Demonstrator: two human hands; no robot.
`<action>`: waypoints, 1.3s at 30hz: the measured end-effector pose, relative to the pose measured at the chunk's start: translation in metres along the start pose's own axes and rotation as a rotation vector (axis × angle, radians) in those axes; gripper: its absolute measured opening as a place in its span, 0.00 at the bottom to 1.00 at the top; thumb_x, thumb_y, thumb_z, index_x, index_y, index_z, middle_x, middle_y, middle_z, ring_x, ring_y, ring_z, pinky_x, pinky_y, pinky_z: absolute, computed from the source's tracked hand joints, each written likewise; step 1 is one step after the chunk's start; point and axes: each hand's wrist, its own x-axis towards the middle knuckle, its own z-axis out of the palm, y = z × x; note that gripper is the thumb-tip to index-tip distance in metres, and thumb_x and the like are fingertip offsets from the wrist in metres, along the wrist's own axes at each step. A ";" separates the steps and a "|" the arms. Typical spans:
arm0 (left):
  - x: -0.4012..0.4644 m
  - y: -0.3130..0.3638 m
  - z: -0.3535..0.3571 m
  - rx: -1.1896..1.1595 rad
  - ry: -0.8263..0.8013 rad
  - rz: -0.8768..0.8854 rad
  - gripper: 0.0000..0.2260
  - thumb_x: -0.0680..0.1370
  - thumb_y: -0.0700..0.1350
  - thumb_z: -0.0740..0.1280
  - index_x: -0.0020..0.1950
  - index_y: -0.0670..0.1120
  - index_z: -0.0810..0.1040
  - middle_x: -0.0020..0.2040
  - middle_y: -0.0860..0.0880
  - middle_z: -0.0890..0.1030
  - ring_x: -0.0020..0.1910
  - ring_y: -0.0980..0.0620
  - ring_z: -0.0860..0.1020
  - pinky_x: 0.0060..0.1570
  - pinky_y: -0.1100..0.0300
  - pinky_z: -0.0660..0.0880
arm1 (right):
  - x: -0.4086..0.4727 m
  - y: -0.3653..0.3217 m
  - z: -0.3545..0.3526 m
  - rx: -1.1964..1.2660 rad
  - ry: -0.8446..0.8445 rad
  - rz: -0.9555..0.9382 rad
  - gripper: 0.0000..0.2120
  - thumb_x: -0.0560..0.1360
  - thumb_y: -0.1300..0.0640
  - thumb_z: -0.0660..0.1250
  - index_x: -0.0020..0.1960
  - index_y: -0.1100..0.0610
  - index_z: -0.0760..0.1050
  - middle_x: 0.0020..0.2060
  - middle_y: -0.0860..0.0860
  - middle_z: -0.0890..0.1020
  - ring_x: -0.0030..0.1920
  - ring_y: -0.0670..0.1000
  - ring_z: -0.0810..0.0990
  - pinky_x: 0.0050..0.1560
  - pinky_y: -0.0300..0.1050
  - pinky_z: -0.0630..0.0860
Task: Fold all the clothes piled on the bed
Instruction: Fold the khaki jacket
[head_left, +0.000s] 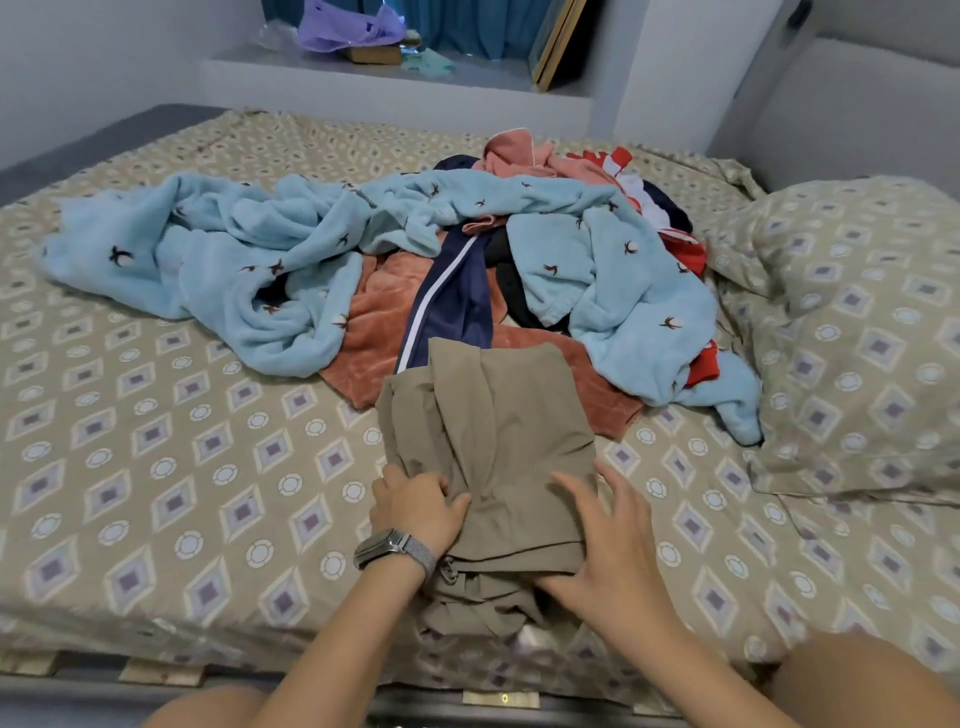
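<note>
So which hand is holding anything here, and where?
The left hand grips the khaki cloth garment at its left edge; the right hand only presses flat on it.

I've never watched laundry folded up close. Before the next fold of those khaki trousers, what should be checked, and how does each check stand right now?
1. Left hand has a hold on the trousers: ok, its fingers are curled into the cloth.
2. Right hand pins the cloth: ok, it lies flat with straight fingers.
3. Trousers lie smooth: not ok, creases run along them and the waist end is bunched at the bed edge.
4. Far end is free of the pile: not ok, it overlaps the rust cloth and navy garment.
5. Space to set them down: ok, bare sheet to the left.
6. Pockets emptied: cannot tell.
</note>
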 end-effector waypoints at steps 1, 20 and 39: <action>-0.001 0.003 -0.001 -0.008 0.039 0.008 0.13 0.74 0.61 0.66 0.52 0.54 0.79 0.67 0.43 0.63 0.66 0.42 0.63 0.64 0.52 0.67 | -0.008 0.006 0.006 0.117 0.077 0.042 0.39 0.60 0.40 0.77 0.66 0.33 0.61 0.70 0.46 0.54 0.71 0.53 0.55 0.70 0.51 0.61; -0.018 -0.037 0.001 -0.178 -0.234 -0.051 0.15 0.82 0.40 0.55 0.35 0.42 0.68 0.33 0.46 0.72 0.39 0.45 0.74 0.40 0.58 0.70 | -0.010 0.047 0.010 0.319 0.158 0.101 0.31 0.64 0.72 0.69 0.51 0.39 0.67 0.48 0.40 0.66 0.53 0.51 0.71 0.49 0.39 0.69; 0.067 0.034 -0.004 -0.751 0.128 -0.031 0.17 0.76 0.49 0.67 0.31 0.45 0.68 0.30 0.45 0.74 0.35 0.44 0.75 0.37 0.56 0.74 | -0.002 0.029 0.028 -0.422 0.003 -0.182 0.23 0.71 0.33 0.56 0.63 0.36 0.73 0.53 0.49 0.76 0.52 0.58 0.74 0.38 0.55 0.74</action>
